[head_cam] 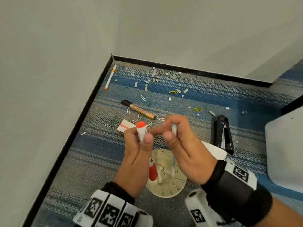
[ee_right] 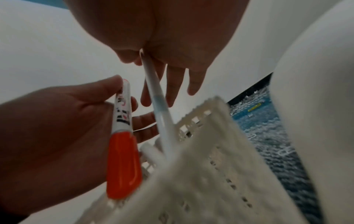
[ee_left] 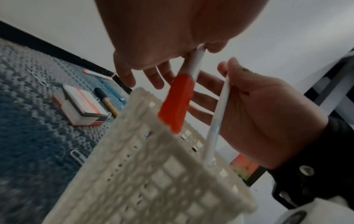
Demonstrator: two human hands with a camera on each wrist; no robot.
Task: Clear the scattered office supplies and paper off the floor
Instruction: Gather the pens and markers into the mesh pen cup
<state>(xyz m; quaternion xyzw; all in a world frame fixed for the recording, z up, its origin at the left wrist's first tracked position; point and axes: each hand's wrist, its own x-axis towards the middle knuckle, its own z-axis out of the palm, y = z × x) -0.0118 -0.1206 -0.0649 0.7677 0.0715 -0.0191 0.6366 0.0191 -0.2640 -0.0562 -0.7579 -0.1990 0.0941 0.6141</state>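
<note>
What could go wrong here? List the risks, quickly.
The left hand and right hand crowd one small basket; the marker hangs at its rim and could drop outside. The pen may knock it. Staples and clips on the carpet are easily missed.
</note>
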